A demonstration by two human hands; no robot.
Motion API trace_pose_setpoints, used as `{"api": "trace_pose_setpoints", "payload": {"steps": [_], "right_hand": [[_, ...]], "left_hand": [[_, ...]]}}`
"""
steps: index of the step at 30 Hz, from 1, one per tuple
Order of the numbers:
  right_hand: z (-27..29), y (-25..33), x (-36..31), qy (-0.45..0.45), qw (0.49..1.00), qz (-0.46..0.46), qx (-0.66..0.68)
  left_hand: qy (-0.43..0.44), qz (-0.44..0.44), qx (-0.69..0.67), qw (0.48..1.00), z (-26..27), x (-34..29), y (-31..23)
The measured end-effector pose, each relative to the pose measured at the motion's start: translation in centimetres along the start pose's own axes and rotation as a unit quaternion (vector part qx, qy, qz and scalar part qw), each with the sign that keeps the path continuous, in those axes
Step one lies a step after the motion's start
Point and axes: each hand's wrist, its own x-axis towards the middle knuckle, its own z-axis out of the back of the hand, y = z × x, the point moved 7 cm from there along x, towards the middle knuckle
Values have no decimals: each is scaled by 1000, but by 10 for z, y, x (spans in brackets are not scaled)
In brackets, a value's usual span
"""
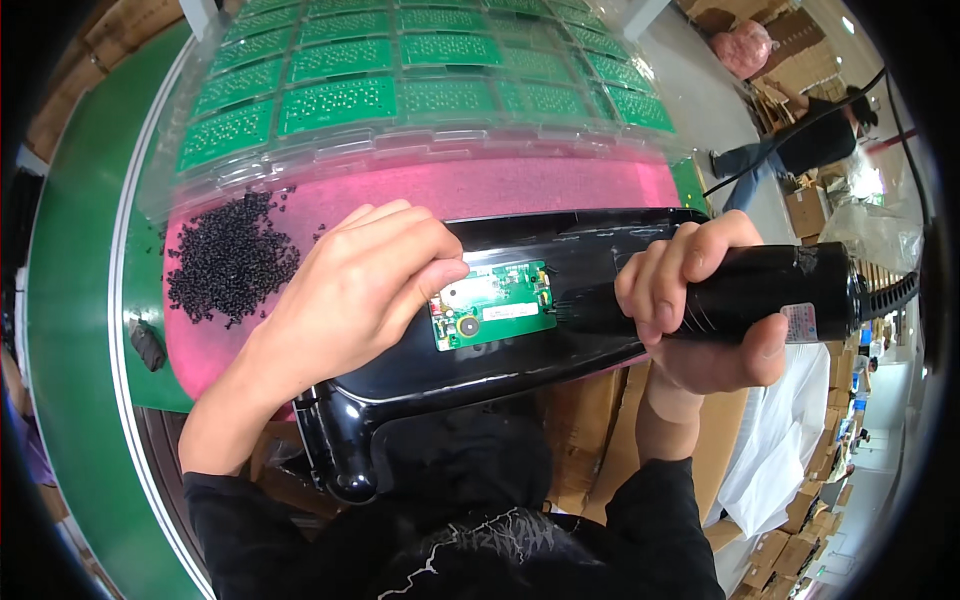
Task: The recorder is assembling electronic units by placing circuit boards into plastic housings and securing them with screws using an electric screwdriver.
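A long glossy black plastic housing [400,375] lies in front of me on the near part of the pink mat, with a green circuit board [500,290] set in its middle. My left hand [355,285] reaches over the housing's left part. Its fingers are curled, with thumb and forefinger together at the board's upper left edge; whatever they pinch is hidden. My right hand [700,300] is wrapped round a thick black electric screwdriver [770,290], which lies nearly level over the housing's right end. A cable leaves its right end. I cannot make out its tip.
A heap of small black screws [230,260] lies on the pink mat [480,185] at left. Clear trays of green circuit boards [340,100] are stacked behind. A small dark lump [148,345] rests on the green table. Cardboard boxes stand at right; a person [810,140] is beyond.
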Motion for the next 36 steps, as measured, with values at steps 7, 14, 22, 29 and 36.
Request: {"api": "trace_pose_setpoints", "payload": {"steps": [7, 14, 22, 29, 36], "right_hand": [[-4, -7, 2, 10, 1000, -21, 11], [-11, -13, 4, -1, 998, -56, -31], [-20, -5, 0, 20, 995, -82, -62], [-40, 19, 3, 60, 982, 69, 167], [-46, 30, 7, 16, 978, 122, 170]], "left_hand": [[3, 4, -48, 999, -6, -3, -1], [30, 33, -47, 998, -8, -4, 4], [90, -27, -23, 995, -11, -2, -9], [22, -11, -101, 995, 0, 0, -17], [45, 44, -177, 982, -4, -2, -8]]}}
